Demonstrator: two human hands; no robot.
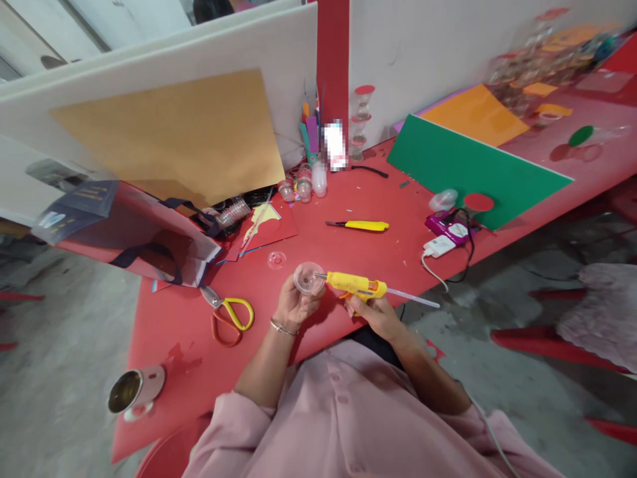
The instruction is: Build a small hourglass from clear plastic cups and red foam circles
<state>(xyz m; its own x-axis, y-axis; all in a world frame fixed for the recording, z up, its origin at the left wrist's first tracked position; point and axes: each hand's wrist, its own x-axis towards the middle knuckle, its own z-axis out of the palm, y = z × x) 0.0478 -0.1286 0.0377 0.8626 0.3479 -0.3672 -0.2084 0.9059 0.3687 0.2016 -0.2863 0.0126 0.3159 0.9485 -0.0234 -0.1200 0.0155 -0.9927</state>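
Note:
In the head view my left hand (294,307) is closed around a small clear plastic cup (308,279), its round face turned up toward me. My right hand (377,315) grips a yellow hot glue gun (357,284) by its handle. The gun's metal nozzle points left and reaches the cup's rim; whether it touches cannot be made out. A clear glue stick (414,297) juts from the gun's back end. Just beyond the cup, a clear round plastic lid (277,259) lies on the red table (318,232).
A yellow utility knife (359,226) lies beyond my hands. Scissors (231,317) rest to the left, near a mug (137,390) at the table's edge. On the right are a purple power strip (450,227) with a white plug and a green board (472,169). A paper bag (164,232) stands at left.

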